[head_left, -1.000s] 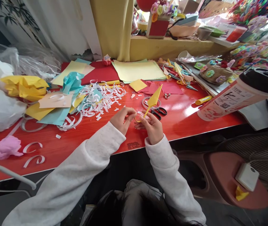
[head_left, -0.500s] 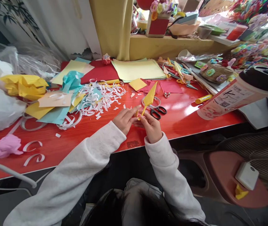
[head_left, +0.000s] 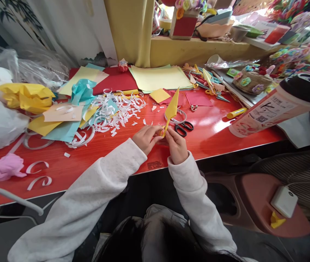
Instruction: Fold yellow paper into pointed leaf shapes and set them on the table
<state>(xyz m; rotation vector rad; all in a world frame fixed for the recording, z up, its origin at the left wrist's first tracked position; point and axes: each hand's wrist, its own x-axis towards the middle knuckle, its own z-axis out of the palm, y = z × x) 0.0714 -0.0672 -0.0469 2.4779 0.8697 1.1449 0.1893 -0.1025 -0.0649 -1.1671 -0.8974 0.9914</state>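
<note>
A folded yellow paper piece [head_left: 172,106] points upward and away from me, its narrow lower end between my two hands. The fingers of my left hand [head_left: 146,138] are pinched at the left of that lower end. My right hand [head_left: 177,145] grips it from the right, with thumb and fingers together. My fingertips cover part of the folds there. Just beyond my right hand lie scissors with black handles [head_left: 184,128] and a roll of clear tape [head_left: 180,117], partly behind the paper.
White paper shreds [head_left: 111,112] pile up left of centre, beside coloured sheets [head_left: 62,112]. Pale yellow sheets [head_left: 160,78] lie at the back. A large drink cup [head_left: 266,109] stands tilted in view at the right. A pink crumpled paper [head_left: 8,167] rests near the left front edge.
My left fingers have drawn in from lying stretched over the paper's lower end to a closer pinch. The yellow paper's tip has tilted slightly upward.
</note>
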